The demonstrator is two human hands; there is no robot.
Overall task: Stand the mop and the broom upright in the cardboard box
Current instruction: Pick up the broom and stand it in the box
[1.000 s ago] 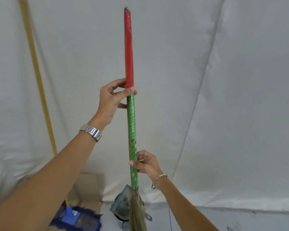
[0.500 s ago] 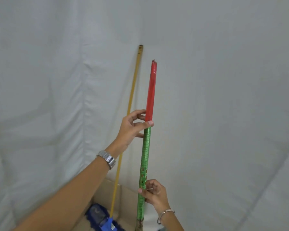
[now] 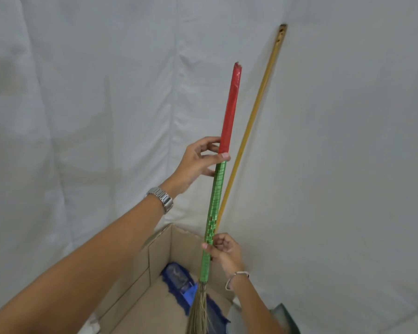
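I hold the broom (image 3: 217, 191) nearly upright over the open cardboard box (image 3: 159, 251). Its handle is red above and green below, with straw bristles hanging down into the box. My left hand (image 3: 198, 162) pinches the handle where red meets green. My right hand (image 3: 223, 251) grips the green part lower down. The mop stands in the box: its blue head (image 3: 179, 280) lies on the box floor and its yellow pole (image 3: 251, 119) leans against the white sheet behind the broom.
White cloth covers the wall all around the box. A dark green dustpan edge (image 3: 285, 317) shows at the lower right, beside the box. A small white object (image 3: 92, 326) lies by the box's near left corner.
The view has swung left and down, so the box now shows more fully. The broom has moved over the box, in front of the mop pole. Both hands keep their grips.
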